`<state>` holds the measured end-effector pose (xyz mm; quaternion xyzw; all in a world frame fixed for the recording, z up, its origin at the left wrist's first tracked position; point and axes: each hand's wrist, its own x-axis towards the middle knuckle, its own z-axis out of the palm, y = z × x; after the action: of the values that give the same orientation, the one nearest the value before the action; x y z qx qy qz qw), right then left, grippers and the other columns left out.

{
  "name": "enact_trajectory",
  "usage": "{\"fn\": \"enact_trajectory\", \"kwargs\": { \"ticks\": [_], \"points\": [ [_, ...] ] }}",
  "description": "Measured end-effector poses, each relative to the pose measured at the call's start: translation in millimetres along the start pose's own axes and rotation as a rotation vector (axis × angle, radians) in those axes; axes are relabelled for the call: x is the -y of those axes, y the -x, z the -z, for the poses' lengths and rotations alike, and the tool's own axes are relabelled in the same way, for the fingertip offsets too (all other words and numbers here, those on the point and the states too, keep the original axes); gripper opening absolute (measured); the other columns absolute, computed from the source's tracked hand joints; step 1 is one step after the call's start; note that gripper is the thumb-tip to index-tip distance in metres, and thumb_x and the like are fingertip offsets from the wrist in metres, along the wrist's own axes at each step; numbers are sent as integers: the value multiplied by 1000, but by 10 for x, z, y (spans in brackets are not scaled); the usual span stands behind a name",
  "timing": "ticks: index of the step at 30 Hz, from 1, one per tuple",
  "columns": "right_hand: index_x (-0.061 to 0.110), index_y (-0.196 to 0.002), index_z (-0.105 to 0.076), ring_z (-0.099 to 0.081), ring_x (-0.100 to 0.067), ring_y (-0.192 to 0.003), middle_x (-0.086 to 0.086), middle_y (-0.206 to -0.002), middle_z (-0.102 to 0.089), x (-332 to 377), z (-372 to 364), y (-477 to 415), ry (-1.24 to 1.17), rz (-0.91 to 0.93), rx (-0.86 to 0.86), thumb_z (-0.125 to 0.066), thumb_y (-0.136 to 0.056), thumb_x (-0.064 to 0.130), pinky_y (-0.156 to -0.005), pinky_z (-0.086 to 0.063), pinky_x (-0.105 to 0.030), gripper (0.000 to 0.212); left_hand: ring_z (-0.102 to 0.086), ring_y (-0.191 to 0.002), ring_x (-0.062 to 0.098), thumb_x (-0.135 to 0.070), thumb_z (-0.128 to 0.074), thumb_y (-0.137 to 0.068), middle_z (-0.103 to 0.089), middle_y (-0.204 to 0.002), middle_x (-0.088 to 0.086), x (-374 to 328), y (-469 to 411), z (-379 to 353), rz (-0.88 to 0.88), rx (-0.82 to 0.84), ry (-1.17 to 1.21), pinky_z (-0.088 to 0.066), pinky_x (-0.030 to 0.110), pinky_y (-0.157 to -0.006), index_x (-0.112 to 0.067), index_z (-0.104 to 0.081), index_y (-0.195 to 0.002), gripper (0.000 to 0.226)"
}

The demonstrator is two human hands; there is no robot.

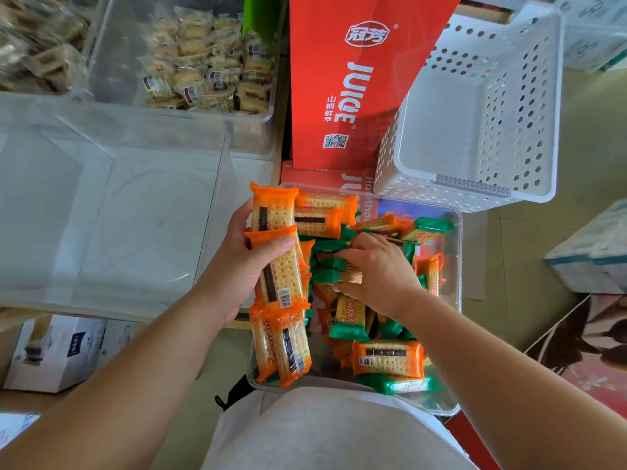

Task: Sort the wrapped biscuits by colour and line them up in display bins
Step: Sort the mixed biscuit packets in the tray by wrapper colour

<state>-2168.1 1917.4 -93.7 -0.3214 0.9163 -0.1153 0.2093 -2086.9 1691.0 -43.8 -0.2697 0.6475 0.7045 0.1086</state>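
Note:
A clear plastic tub [456, 252] on my lap holds a jumble of orange-wrapped and green-wrapped biscuits. My left hand [234, 266] grips a stack of several orange packs [280, 276] at the tub's left edge, thumb across the top pack. My right hand [380, 273] reaches into the middle of the tub, its fingers curled round a green pack [334, 274]. Loose orange packs [386, 361] and green packs [351, 317] lie under and around both hands.
A large clear display bin [112, 205] with nothing in it sits to the left. Behind it, another clear bin [207, 62] holds pale wrapped biscuits. A white perforated basket [481, 106] stands at the upper right beside a red juice carton [342, 79]. Boxes lie on the floor.

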Motion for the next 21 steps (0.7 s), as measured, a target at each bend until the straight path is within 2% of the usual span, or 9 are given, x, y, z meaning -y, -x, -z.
{"fn": "enact_trajectory", "kwargs": {
  "ticks": [4,8,11,13,16,18,21],
  "points": [
    [24,-120,-65,-62,-15,-92,8,-106,-64,-58,159,106,-251,-27,-102,-86,-75,36,-79,-57,-38,51,-69,-105,8,-42,-73,-75,-68,-119,-11,16,4,-2,4,-15,13,-55,36,-83,-40,-41,-143,75],
    [25,-111,-62,-69,-8,-91,11,-104,-71,-32,246,123,-499,-47,-116,-87,-74,31,-81,-60,-34,45,-70,-104,8,-42,-74,-76,-69,-119,-11,2,16,-12,9,-15,24,-55,34,-80,-41,-42,-142,74],
    [25,-116,-66,-63,-14,-93,10,-105,-64,8,129,55,-348,-29,-117,-89,-73,31,-82,-57,-39,48,-70,-102,7,-41,-81,-77,-68,-119,-11,-10,28,-23,13,-22,29,-54,30,-77,-40,-42,-142,76],
    [23,-123,-67,-62,-21,-90,3,-110,-57,4,32,-2,-229,-46,-165,-88,-74,31,-79,-58,-40,53,-70,-104,8,-40,-81,-76,-68,-120,-9,-6,30,-24,12,-19,31,-56,28,-75,-39,-42,-142,76],
    [24,-133,-55,-67,-26,-87,-1,-107,-66,43,-57,-29,-171,-119,-113,-79,-85,35,-74,-58,-40,55,-70,-106,12,-41,-74,-75,-68,-121,-7,8,21,-18,12,-18,32,-56,34,-80,-39,-42,-143,75],
    [24,-136,-44,-69,-26,-85,-4,-99,-72,104,-147,-10,-197,-160,-54,-72,-92,36,-73,-59,-42,54,-70,-107,12,-41,-74,-75,-68,-121,-8,15,16,-13,10,-16,36,-56,37,-81,-39,-42,-143,75],
    [28,-137,-31,-70,-25,-82,-5,-94,-73,168,-268,24,-393,-243,-49,-68,-95,32,-72,-59,-45,56,-70,-107,11,-41,-74,-75,-68,-122,-8,22,19,-10,4,-14,31,-56,38,-83,-40,-41,-143,75]
  ]
}}
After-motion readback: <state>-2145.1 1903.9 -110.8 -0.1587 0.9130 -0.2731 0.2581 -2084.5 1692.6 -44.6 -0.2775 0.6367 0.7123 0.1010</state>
